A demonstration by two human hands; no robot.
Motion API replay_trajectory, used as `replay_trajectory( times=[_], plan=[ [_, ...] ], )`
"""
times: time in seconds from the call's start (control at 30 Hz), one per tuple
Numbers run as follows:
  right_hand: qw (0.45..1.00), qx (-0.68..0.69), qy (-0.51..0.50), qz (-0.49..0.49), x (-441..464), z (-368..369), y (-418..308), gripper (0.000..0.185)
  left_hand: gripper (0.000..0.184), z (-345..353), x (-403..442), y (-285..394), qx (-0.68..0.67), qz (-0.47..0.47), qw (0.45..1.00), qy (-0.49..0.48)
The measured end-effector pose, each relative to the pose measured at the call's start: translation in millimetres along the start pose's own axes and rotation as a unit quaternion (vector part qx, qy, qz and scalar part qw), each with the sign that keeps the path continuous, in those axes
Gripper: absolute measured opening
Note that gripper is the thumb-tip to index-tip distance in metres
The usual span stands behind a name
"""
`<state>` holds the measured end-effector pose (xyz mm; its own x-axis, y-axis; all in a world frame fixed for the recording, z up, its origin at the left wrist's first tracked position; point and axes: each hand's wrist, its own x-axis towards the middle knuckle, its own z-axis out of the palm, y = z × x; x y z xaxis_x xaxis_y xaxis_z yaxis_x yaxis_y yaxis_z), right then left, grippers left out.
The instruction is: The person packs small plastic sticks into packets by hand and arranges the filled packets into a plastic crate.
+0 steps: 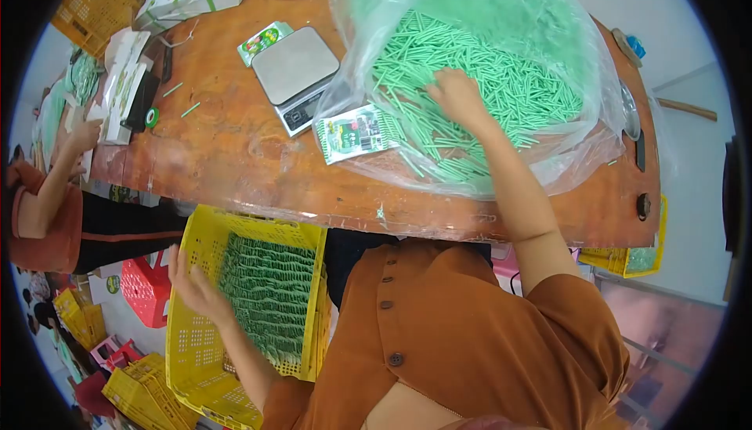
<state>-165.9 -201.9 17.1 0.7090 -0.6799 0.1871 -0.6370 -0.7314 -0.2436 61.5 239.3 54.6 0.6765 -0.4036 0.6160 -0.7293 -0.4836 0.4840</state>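
A big clear plastic bag (611, 109) lies spread on the table, full of thin green striped sticks (517, 62). My right hand (454, 95) is down among these sticks, its fingers curled and closed on some at the left of the pile; the fingertips are partly hidden. Off the table's front edge, my left hand (194, 285) is held over the left side of a yellow crate (178, 352), fingers stretched and holding nothing. Rows of flat green packets (266, 297) fill the crate. A printed green-and-white packet (356, 134) lies by the bag's opening.
A digital scale (296, 66) stands left of the bag, a green-white packet (262, 42) behind it. Two loose sticks (190, 109) and a green tape roll (152, 117) lie farther left, near white boxes (125, 77). Another person's hand (82, 136) is at the table's left end.
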Motion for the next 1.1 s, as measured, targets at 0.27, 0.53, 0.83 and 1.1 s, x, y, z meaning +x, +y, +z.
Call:
replay_trajectory(
  times=[0.27,0.53,0.83,1.1],
  plan=[
    [0.976,0.167,-0.108,-0.093,-4,-62,32,0.025,0.021,173,50,196,-0.355,0.173,0.903,-0.17],
    [0.939,0.329,-0.099,-0.019,-12,-88,18,0.024,0.055,265,73,280,-0.512,0.013,0.823,-0.247],
    [0.95,0.279,0.105,-0.092,-18,-11,27,0.029,0.036,187,21,134,-0.08,0.389,0.893,-0.211],
    [0.961,0.261,0.009,0.092,-18,-39,14,0.025,0.024,204,18,119,-0.123,0.37,0.886,-0.251]
  ],
)
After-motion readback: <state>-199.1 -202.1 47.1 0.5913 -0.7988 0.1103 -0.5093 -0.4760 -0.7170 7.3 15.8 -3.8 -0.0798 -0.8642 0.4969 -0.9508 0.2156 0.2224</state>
